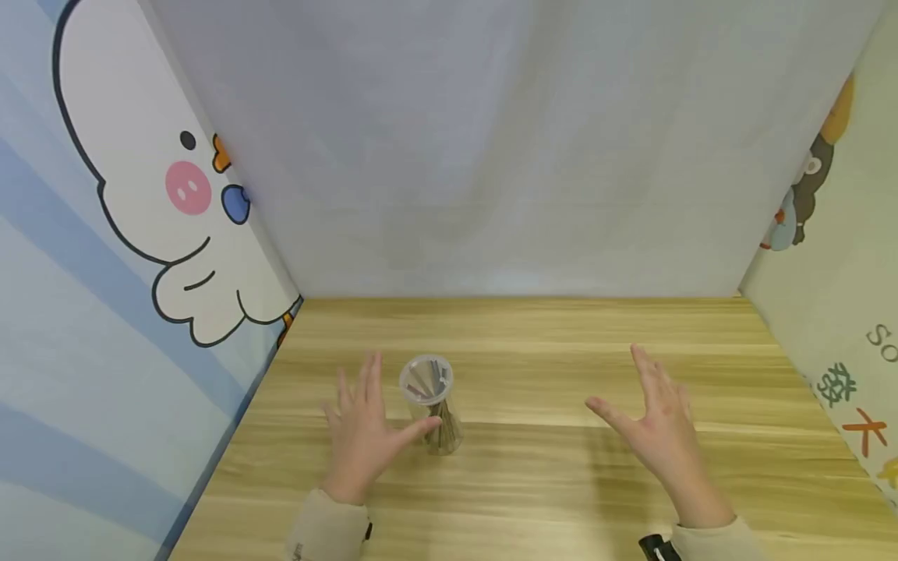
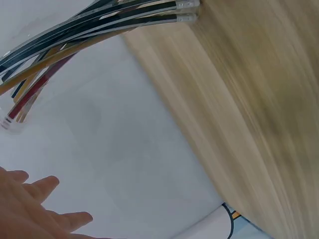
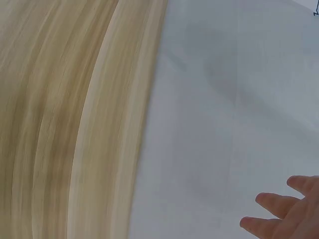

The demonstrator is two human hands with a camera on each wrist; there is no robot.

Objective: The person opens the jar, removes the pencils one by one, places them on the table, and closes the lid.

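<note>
A clear plastic cylinder (image 1: 449, 440) stands upright on the wooden table, left of the middle. Inside it lean several long, thin pencil-like sticks (image 2: 124, 20), dark, orange and red in the left wrist view. My left hand (image 1: 365, 440) is just left of the cylinder, fingers spread and pointing away from me. Its thumb overlaps the front of the cylinder in the head view. Well to the right, my right hand (image 1: 662, 432) hovers over the table with its thumb stretched out from the fingers, holding nothing.
The wooden table (image 1: 533, 499) ends at a pale grey cloth wall (image 1: 519, 156) behind. A blue-striped panel with a white cartoon bird (image 1: 133, 156) borders the left side, and a cream printed panel (image 1: 828, 312) the right.
</note>
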